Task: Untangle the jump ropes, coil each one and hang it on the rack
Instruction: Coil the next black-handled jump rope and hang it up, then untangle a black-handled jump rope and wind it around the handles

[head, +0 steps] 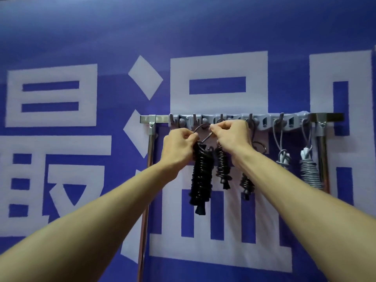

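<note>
A grey hook rack (pixel 262 122) runs along a metal frame in front of a blue wall. My left hand (pixel 179 142) grips the top of a coiled black jump rope (pixel 200 178) just below the rack. My right hand (pixel 230 132) pinches that rope's thin loop (pixel 201 129) beside a hook. Two more coiled black ropes (pixel 222 167) (pixel 246 183) hang from hooks behind my right wrist. Two coiled grey ropes (pixel 282 157) (pixel 310 171) hang at the right end.
The rack is fixed to a chrome stand with a left post (pixel 149 159) and a right post (pixel 321 151). Behind it hangs a blue banner (pixel 81 37) with large white characters. A free hook (pixel 173 119) shows at the rack's left end.
</note>
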A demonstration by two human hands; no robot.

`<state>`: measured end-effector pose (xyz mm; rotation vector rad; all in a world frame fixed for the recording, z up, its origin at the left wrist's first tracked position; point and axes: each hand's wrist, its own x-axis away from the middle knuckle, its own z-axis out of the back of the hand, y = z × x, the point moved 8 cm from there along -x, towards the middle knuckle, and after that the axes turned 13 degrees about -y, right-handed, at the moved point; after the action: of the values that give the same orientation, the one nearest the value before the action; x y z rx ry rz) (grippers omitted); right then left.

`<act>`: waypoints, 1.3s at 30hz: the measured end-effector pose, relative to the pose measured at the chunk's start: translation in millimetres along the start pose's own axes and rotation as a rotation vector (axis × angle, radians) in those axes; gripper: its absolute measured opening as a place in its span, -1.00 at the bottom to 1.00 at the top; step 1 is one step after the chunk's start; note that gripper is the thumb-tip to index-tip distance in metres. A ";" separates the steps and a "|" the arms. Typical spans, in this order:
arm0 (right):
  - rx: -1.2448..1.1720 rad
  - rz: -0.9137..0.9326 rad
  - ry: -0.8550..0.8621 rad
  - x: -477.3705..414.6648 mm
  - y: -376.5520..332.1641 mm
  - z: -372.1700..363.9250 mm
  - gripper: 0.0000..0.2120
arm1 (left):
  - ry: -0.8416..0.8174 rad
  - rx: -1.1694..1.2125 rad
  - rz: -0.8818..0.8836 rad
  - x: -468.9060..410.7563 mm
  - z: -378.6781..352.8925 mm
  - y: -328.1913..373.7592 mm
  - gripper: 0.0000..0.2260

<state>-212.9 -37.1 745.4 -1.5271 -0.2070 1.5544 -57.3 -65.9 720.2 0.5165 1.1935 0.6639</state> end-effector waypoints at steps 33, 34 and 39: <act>0.646 0.147 -0.329 77.6 103.9 -59.1 -0.72 | -0.340 -0.040 0.368 90.8 -37.5 -147.5 -0.80; 0.650 0.112 -0.391 95.0 115.9 -63.2 -0.72 | -0.388 -0.087 0.395 108.5 -45.4 -155.9 -0.79; 0.670 -0.083 -0.705 199.7 193.9 -85.7 -0.72 | -0.623 -0.289 0.459 205.8 -88.8 -196.7 -0.81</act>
<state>-193.4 -50.0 455.1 -0.4238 -0.1189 1.7984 -58.2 -56.7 422.2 0.6932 0.3813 0.9590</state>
